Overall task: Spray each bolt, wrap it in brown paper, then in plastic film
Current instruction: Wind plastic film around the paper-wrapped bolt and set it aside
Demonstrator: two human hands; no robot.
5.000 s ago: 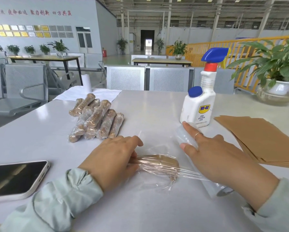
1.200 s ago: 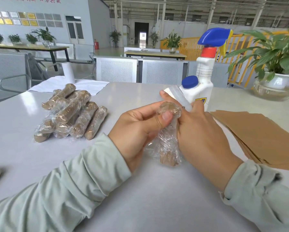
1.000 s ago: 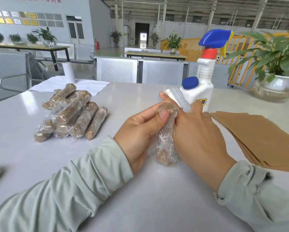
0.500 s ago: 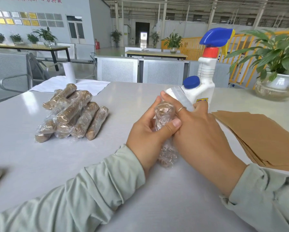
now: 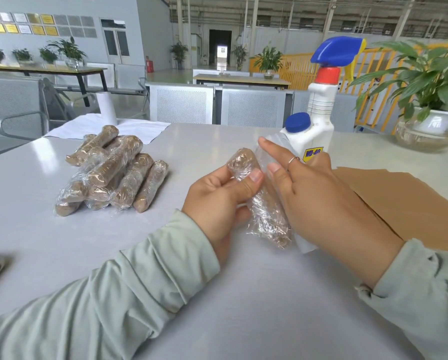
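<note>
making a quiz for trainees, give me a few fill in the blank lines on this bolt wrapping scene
1. The left hand grips a bolt wrapped in brown paper and ____.
2. The spray bottle has a ____ trigger head.
3. The pile of wrapped bolts lies to the ____ of the hands.
4. The right hand wears a ____.

Missing words: plastic film; blue; left; ring

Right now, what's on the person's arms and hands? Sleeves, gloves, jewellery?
Both arms wear pale grey-green long sleeves with gathered cuffs at the wrists. Left hand and right hand are bare, no gloves. A thin silver ring sits on a right-hand finger.
</note>
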